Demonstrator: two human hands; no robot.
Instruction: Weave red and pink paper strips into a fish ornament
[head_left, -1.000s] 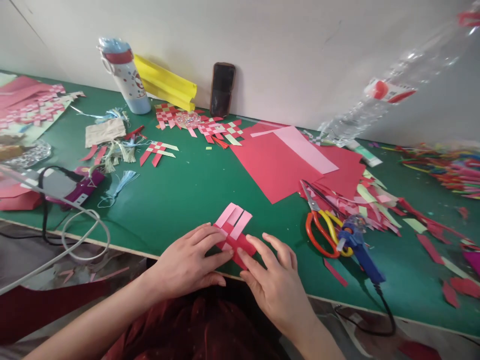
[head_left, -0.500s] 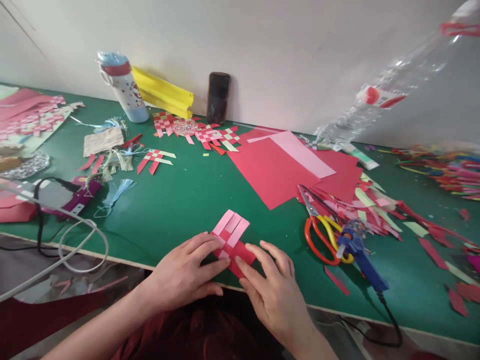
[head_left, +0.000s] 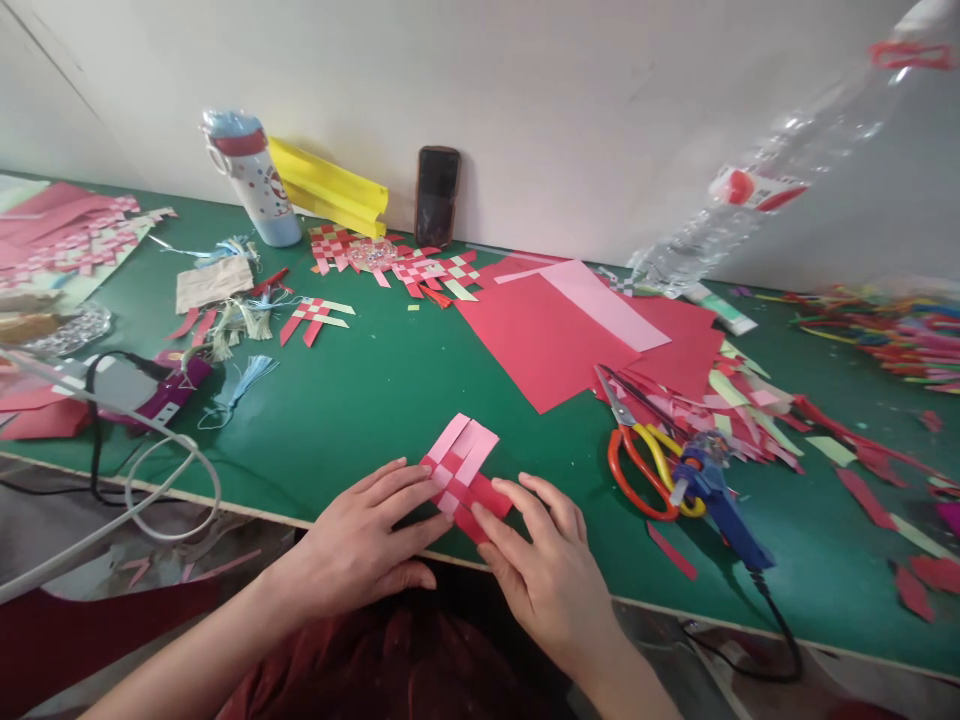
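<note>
Resting partly open, left hand [head_left: 375, 538] and right hand [head_left: 551, 555] touch opposite sides of a red-and-pink woven paper piece [head_left: 459, 470] at the green table's [head_left: 360, 400] near edge; scissors [head_left: 651, 452] and blue glue gun [head_left: 726, 512] lie rightward.

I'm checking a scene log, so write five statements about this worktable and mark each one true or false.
1. The left hand and the right hand both touch the woven pink-and-red paper. True.
2. The left hand holds the scissors. False: the scissors lie on the green table, to the right of the woven paper.
3. The phone leans upright against the wall. True.
4. The glue gun is yellow all over. False: the glue gun is mainly blue.
5. A pink strip lies on red paper. True.
</note>
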